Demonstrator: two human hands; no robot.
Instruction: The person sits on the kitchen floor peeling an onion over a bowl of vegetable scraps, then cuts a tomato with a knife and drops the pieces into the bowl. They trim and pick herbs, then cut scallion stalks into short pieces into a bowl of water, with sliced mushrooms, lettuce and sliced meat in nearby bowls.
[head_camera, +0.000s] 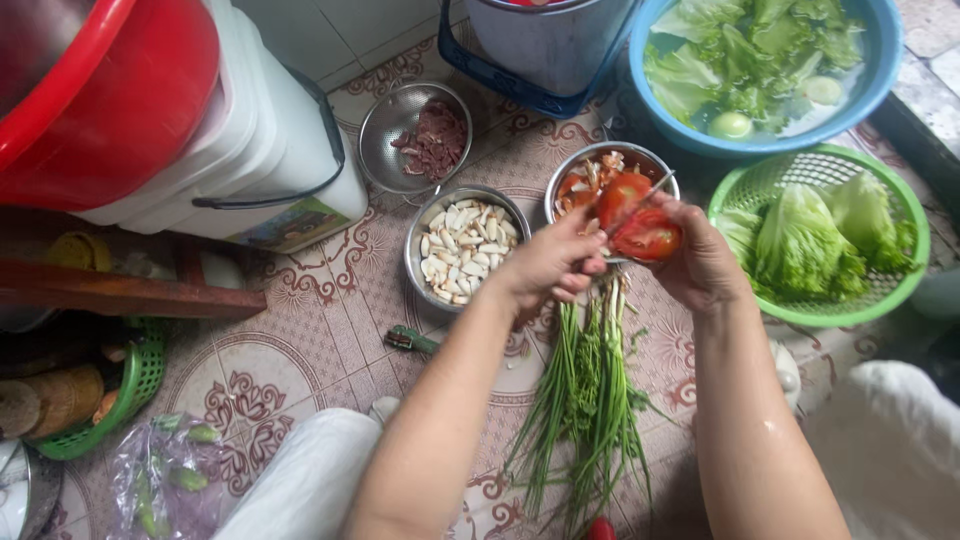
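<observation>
Both hands worked over a patterned tile floor (330, 330). The left hand (545, 268) was closed around a knife (640, 203), the thin blade angled up and right across a tomato. The right hand (700, 262) gripped a cut red tomato (648, 236) with the fingers curled under it, cut face showing. The tomato was held just above a small steel bowl (572, 165) that had tomato pieces in it, one large piece (620, 196) at the bowl's right side. To the left sat a steel bowl of peeled garlic cloves (465, 248); behind that was a metal strainer (400, 125) with dark red meat pieces. A bunch of green onions and herbs (590, 400) lay on the floor below the hands. At right was a green plastic basket (905, 270) with lettuce leaves, and behind it a blue basin (880, 85) of water with greens soaking. At upper left stood a red tub (150, 80) on a white bucket (290, 150). At lower left were a green basket (140, 385) and a clear bag of green chillies (165, 480). Forearms looked wet.
</observation>
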